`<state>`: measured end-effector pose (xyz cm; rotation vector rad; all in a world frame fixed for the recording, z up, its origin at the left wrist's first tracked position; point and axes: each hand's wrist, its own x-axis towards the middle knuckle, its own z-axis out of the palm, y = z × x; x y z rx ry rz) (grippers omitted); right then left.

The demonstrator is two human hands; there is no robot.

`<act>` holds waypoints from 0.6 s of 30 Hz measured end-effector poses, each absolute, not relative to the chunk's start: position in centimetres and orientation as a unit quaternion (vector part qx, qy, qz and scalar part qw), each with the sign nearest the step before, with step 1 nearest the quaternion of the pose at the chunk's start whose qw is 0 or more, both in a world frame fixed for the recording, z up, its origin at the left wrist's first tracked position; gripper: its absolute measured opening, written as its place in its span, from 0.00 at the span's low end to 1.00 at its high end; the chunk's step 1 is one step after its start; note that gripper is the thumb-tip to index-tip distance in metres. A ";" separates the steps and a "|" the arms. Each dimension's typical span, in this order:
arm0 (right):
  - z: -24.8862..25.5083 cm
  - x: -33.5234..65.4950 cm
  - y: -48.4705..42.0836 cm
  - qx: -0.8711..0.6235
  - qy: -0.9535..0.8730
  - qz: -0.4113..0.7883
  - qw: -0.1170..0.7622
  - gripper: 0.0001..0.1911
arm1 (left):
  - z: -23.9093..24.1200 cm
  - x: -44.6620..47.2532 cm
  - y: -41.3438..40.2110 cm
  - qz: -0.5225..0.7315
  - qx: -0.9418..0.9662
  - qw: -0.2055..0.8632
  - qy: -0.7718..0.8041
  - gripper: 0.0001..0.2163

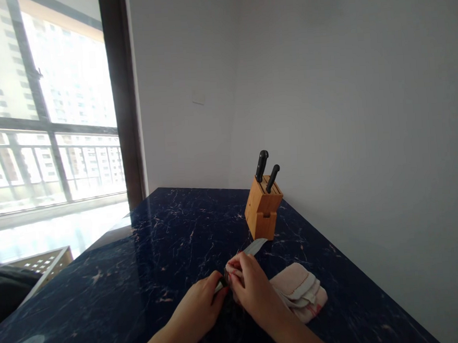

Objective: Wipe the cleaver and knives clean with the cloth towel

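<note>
A knife [255,247] points away from me, its blade toward the foot of the knife block. My left hand [204,298] is closed around the knife's dark handle, which its fingers mostly hide. Just right of it, my right hand [254,287] pinches a bit of pink-and-white cloth [232,268] against the knife where handle and blade meet. A folded pale pink towel [298,287] lies beside my right wrist; whether the pinched cloth belongs to it is hidden by the hand.
A wooden knife block [263,211] with two black-handled knives [262,165] stands ahead near the wall. The dark blue marbled table [178,227] runs along the right-hand wall. A chair [47,262] with dark fabric is at the left edge, before the window.
</note>
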<state>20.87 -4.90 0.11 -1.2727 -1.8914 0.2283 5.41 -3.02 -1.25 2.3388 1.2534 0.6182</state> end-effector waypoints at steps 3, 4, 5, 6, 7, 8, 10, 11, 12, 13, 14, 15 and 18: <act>-0.2 20.8 -4.7 -0.521 -0.733 0.096 0.428 0.08 | -1.2 5.4 -3.0 0.230 0.840 0.204 0.447 0.07; -0.3 20.7 -4.8 -0.520 -0.736 0.101 0.422 0.08 | -1.1 5.4 -3.1 0.230 0.838 0.204 0.451 0.07; -0.2 20.6 -4.9 -0.517 -0.742 0.106 0.414 0.08 | -1.0 5.4 -3.2 0.230 0.836 0.203 0.455 0.07; -0.2 20.5 -5.0 -0.514 -0.749 0.111 0.405 0.09 | -0.8 5.4 -3.2 0.230 0.834 0.204 0.458 0.07; -0.1 20.4 -5.1 -0.510 -0.755 0.114 0.397 0.09 | -0.7 5.4 -3.3 0.232 0.833 0.206 0.459 0.07; 0.0 20.3 -5.2 -0.506 -0.760 0.117 0.391 0.10 | -0.7 5.4 -3.3 0.233 0.832 0.207 0.459 0.07; 0.2 20.3 -5.4 -0.504 -0.764 0.119 0.386 0.10 | -0.8 5.4 -3.3 0.239 0.831 0.211 0.455 0.07; 0.3 20.3 -5.4 -0.505 -0.763 0.119 0.385 0.10 | -1.0 5.4 -3.2 0.244 0.831 0.213 0.452 0.06; 0.3 20.3 -5.3 -0.506 -0.763 0.119 0.385 0.10 | -1.2 5.3 -3.1 0.250 0.831 0.216 0.447 0.06; 0.4 20.3 -5.3 -0.508 -0.762 0.117 0.384 0.10 | -1.4 5.3 -3.0 0.257 0.831 0.219 0.442 0.06; 0.4 20.3 -5.3 -0.511 -0.761 0.114 0.384 0.10 | -1.6 5.3 -2.9 0.263 0.831 0.223 0.437 0.05; 0.4 20.4 -5.2 -0.514 -0.760 0.111 0.382 0.11 | -1.7 5.3 -2.8 0.269 0.830 0.226 0.433 0.05; 0.3 20.3 -5.2 -0.522 -0.760 0.101 0.374 0.11 | -1.9 5.3 -2.6 0.280 0.825 0.235 0.430 0.05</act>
